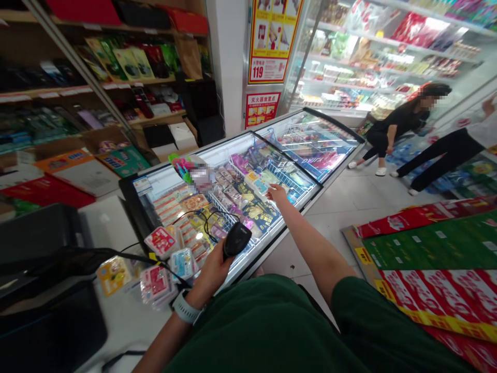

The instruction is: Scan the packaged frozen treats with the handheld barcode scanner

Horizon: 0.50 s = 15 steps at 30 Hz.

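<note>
My left hand [213, 272], with a watch on its wrist, is wrapped round a black handheld scanner [237, 239] over the near edge of a glass-topped chest freezer [289, 228]. My right hand [277, 195] reaches out over the freezer glass, its fingers at a small yellow and white pack [257, 183]. Several small clear packs lie on the white counter at the left: a yellow one [114, 275], a pink one [156, 282], a blue one [182, 263] and a red one [162, 241]. A colourful bag [180, 167] rests on the freezer's far side.
Black checkout equipment [46, 290] and cables occupy the counter at the left. Red and green boxes [430, 248] are stacked at the right. Two people [392, 124] are beyond the freezer near a lit display fridge [349, 62]. Stocked shelves [128, 83] line the back left.
</note>
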Available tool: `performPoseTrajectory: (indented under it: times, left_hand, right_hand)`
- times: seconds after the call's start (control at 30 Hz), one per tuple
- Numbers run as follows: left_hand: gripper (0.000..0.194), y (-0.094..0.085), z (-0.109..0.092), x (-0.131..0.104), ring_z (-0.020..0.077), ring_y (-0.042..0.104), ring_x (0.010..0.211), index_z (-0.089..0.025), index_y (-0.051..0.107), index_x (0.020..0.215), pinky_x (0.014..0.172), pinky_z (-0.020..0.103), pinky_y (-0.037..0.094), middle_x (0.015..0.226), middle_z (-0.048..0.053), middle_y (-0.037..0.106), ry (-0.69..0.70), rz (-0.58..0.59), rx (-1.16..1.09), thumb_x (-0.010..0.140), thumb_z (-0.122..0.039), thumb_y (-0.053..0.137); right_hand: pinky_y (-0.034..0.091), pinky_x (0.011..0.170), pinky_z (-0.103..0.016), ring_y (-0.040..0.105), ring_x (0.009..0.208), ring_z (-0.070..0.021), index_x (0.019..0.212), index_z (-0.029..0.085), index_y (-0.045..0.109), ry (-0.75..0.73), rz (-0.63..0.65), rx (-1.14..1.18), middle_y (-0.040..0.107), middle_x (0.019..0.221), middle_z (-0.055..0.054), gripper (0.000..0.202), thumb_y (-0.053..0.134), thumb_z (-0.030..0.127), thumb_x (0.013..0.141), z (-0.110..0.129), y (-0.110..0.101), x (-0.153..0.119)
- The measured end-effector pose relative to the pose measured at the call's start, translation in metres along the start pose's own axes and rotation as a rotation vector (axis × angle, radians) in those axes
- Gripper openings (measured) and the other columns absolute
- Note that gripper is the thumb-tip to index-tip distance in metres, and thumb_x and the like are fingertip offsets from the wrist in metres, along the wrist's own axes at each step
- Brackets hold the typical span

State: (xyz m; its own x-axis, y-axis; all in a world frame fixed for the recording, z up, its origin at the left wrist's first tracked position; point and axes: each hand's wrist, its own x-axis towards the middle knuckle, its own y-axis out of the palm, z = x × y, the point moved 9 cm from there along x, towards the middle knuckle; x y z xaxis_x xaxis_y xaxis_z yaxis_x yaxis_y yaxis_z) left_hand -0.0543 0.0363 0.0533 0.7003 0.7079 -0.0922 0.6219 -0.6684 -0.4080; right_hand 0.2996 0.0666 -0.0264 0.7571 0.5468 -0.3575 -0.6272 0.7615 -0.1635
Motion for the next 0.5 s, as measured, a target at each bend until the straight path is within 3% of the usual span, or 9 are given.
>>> performPoseTrajectory:
  times: [0.17,0.27,0.37,0.5]
  left_hand:
    - [0.053,-0.002,0.004,-0.003,0.0263,0.055,0.119,-0.013,0.045,0.132,0.103,0.044,0.041,0.129,0.014,0.058,-0.014,-0.02,-0.019,0.08,-0.021,0.054]
    - [0.049,-0.004,0.006,-0.005,0.0266,0.055,0.118,-0.013,0.047,0.129,0.101,0.044,0.042,0.127,0.015,0.059,-0.035,-0.027,-0.023,0.081,-0.02,0.053]
    - [0.046,-0.009,0.005,-0.008,0.0266,0.057,0.116,-0.014,0.048,0.128,0.1,0.044,0.043,0.124,0.014,0.061,-0.042,-0.052,-0.016,0.082,-0.02,0.053]
    - [0.046,-0.011,0.005,-0.01,0.0258,0.057,0.116,-0.014,0.048,0.128,0.1,0.043,0.043,0.124,0.013,0.062,-0.044,-0.063,-0.016,0.082,-0.02,0.052]
  right_hand:
    - [0.051,0.048,-0.02,0.06,0.045,-0.011,0.102,0.013,0.063,0.147,0.103,-0.016,0.058,0.051,0.004,0.027,0.062,0.01,0.076,-0.023,0.056,-0.001]
    - [0.051,0.047,-0.022,0.056,0.04,-0.0112,0.091,0.013,0.063,0.187,0.089,-0.039,0.054,0.047,0.005,0.018,0.064,0.011,0.072,-0.045,0.083,-0.006]
    - [0.05,0.048,-0.022,0.052,0.038,-0.0104,0.086,0.013,0.062,0.176,0.057,-0.059,0.048,0.044,0.007,0.014,0.063,0.01,0.072,-0.055,0.097,-0.005]
    - [0.051,0.057,-0.023,0.056,0.047,-0.0104,0.094,0.014,0.061,0.059,0.075,-0.071,0.049,0.049,0.007,0.019,0.062,0.013,0.075,-0.046,0.104,-0.004]
